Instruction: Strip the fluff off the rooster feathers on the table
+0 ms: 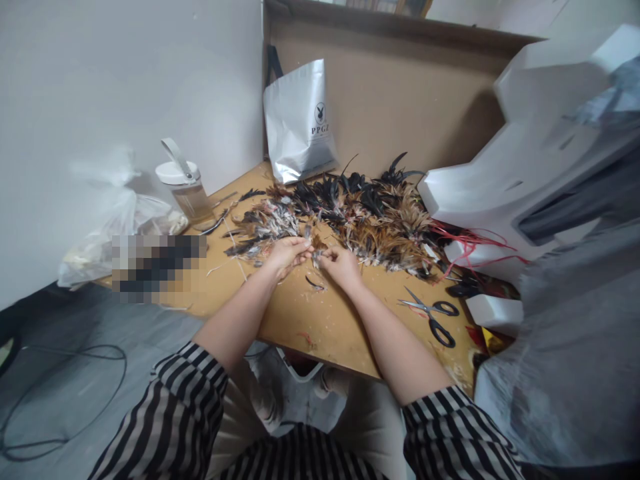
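Note:
My left hand (pixel 289 257) and my right hand (pixel 341 268) meet over the middle of the wooden table, both closed in a pinch. Between their fingertips is a small brown and grey feather bunch (pixel 317 247); its lower end is partly hidden by my fingers. Just beyond lies a long pile of feathers (pixel 370 220), black at the back, brown on the right and whitish on the left. A loose dark feather (pixel 315 284) rests on the tabletop below my hands. Scissors (pixel 431 312) with black handles lie apart to the right of my right forearm.
A silver bag (pixel 300 127) stands at the back against a brown panel (pixel 400 100). At left are a lidded drink bottle (pixel 187 190) and a tied plastic bag (pixel 125 223). White foam pieces (pixel 465 193) and red strings (pixel 470 243) crowd the right side. A cable (pixel 123 373) loops across the floor.

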Motion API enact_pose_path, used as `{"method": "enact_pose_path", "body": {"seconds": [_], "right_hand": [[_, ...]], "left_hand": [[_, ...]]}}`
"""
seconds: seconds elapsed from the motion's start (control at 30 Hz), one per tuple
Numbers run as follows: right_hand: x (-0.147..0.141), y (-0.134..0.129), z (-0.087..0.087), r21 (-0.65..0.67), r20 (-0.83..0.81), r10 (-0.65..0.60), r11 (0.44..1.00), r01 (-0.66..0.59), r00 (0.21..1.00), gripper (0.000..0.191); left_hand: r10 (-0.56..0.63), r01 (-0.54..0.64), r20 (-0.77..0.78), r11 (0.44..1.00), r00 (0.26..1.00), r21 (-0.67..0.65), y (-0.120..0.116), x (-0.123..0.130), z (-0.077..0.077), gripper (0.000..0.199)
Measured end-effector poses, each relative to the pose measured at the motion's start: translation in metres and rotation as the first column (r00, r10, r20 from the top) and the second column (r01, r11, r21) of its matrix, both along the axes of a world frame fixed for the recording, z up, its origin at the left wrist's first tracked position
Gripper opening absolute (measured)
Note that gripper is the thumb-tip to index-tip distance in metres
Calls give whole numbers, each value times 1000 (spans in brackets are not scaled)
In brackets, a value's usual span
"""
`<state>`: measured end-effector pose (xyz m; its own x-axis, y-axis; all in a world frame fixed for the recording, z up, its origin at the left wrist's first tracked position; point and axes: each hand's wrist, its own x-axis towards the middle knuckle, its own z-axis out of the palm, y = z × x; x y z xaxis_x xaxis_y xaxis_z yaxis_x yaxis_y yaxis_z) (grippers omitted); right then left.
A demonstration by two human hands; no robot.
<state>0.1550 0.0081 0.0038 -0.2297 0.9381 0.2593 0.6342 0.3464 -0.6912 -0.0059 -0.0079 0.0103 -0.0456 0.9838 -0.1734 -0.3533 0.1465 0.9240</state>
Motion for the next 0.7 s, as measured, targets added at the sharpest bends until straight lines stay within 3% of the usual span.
{"method": "enact_pose_path", "body": {"seconds": [0.13,0.43,0.6,0.7], "right_hand": [[-3,-4,4,7,217,-57,998,57,974,17],[11,10,-4,-123,51,2,992,4,999,23],[5,3,2,-77,177,-57,994,71,983,30],[2,0,4,-59,234,-49,996,64,971,21]], "left_hand": [[-9,9,-12,1000,1000,6,0,0,-1,14],[-116,116,-9,993,993,-6,-1,1,-1,13],[-130,130,-2,991,992,-30,-3,2,-1,12],[-130,130,-5,991,991,-22,-3,2,-1,12]]}}
